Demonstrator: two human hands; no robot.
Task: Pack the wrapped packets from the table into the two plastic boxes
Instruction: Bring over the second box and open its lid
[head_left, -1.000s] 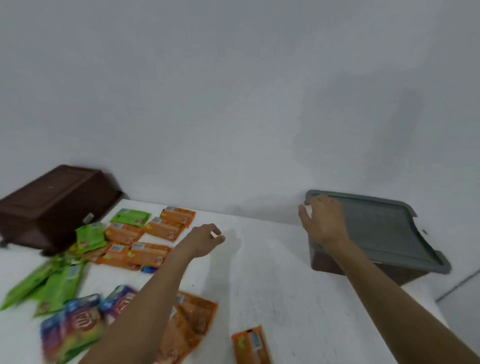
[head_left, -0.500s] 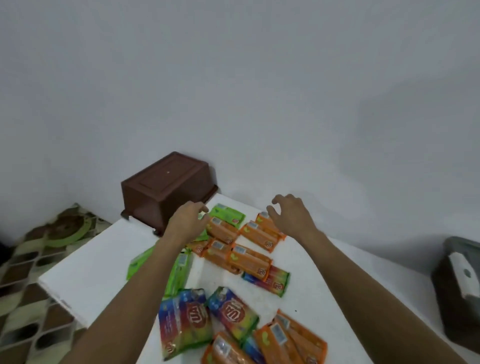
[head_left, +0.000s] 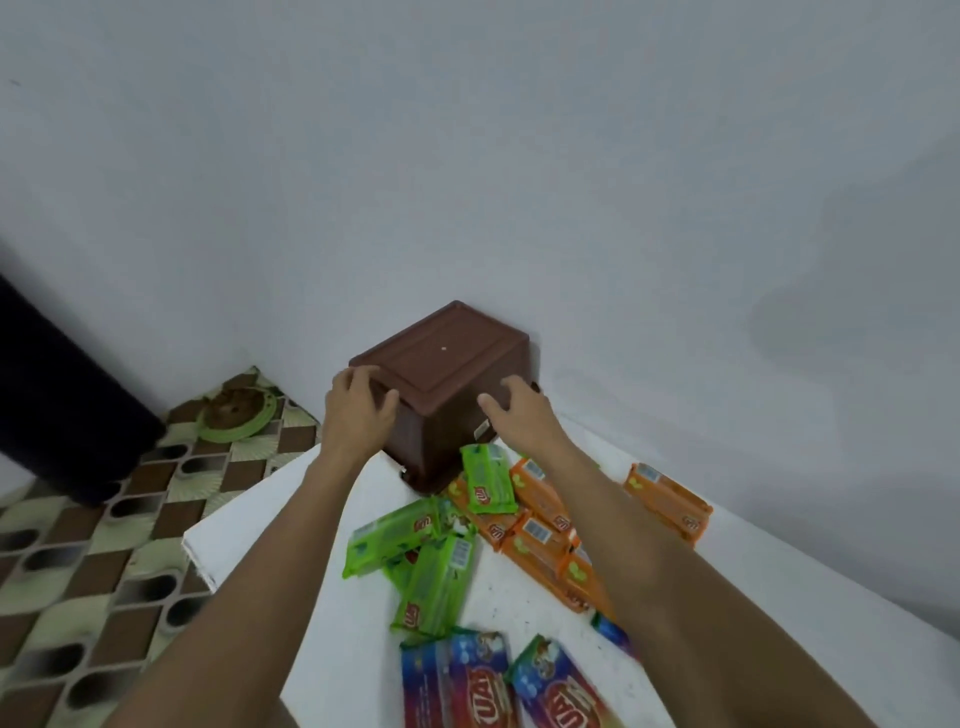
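Observation:
A brown plastic box stands upside down at the far left corner of the white table, against the wall. My left hand grips its left upper edge and my right hand grips its right side. Wrapped packets lie in front of it: green ones, orange ones and blue-red ones nearest me. One more orange packet lies apart at the right. The second box is out of view.
A grey wall rises right behind the table. To the left, below the table's edge, is a patterned tile floor with a green round dish and a dark object.
My view swung left from the grey-lidded box to the brown one. Both hands moved forward over the packets and took hold of the brown box.

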